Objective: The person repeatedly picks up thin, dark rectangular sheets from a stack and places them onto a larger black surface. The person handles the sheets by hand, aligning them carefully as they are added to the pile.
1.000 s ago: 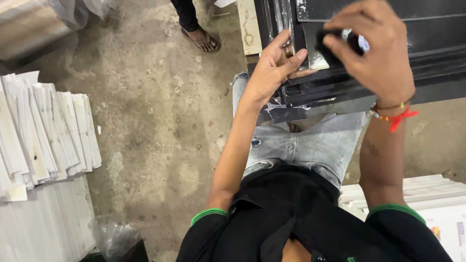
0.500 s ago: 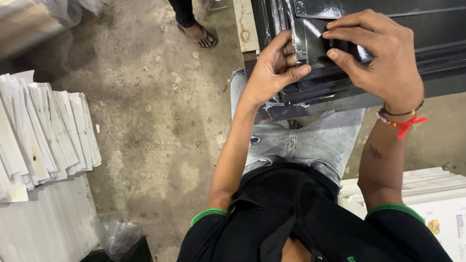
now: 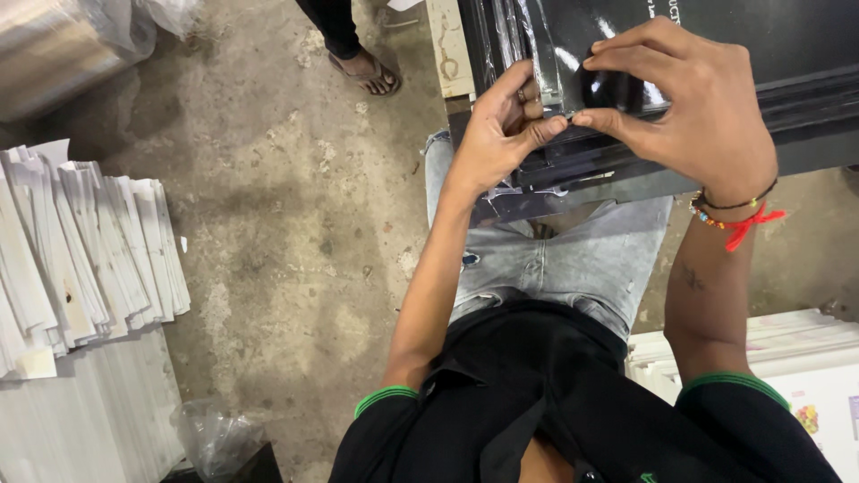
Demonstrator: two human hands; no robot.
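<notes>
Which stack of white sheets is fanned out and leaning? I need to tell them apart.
The stack on the left: its sheets stand on edge, fanned and leaning. The stack beside the right arm lies flat, with a colourful print on top.

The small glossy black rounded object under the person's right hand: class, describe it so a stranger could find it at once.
Start at the stack of glossy black flat panels lying across the person's lap. On top, the right hand arches over the small glossy black rounded object, while the left hand pinches the panel edge beside it. It alone is rounded; everything around it is flat.
</notes>
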